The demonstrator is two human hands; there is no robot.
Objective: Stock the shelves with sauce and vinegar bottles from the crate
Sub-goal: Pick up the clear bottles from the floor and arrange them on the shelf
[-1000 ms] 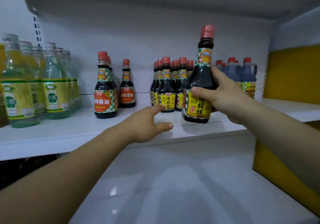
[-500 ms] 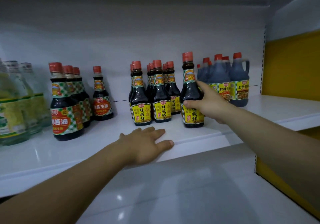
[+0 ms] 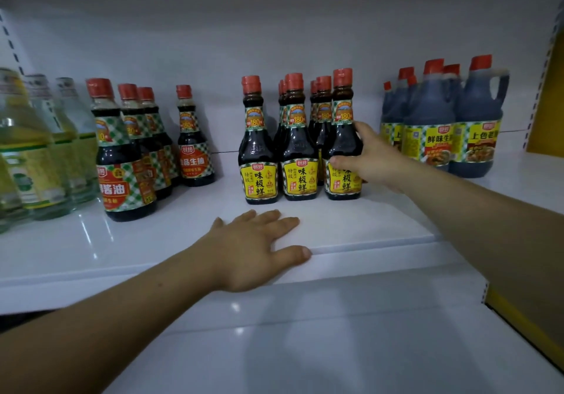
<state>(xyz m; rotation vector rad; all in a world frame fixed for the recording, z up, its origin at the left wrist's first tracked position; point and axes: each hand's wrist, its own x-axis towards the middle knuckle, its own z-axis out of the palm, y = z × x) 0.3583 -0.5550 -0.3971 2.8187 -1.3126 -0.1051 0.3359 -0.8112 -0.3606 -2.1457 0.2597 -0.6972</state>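
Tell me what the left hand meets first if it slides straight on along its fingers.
For the left hand, bare shelf first, then probably the base of the yellow-label bottle that the right hand grips, or its middle neighbour; the angle is hard to judge.

We see a glossy white shelf board [image 3: 366,222]. On it, left to right, stand pale clear vinegar bottles [image 3: 27,155], dark red-labelled sauce bottles [image 3: 122,161], dark yellow-labelled sauce bottles [image 3: 259,161] and big dark handled jugs [image 3: 473,125].

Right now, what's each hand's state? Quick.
Left hand: open, flat on the shelf, holding nothing.
Right hand: grip closed round the yellow-label soy sauce bottle at the front row's right end.
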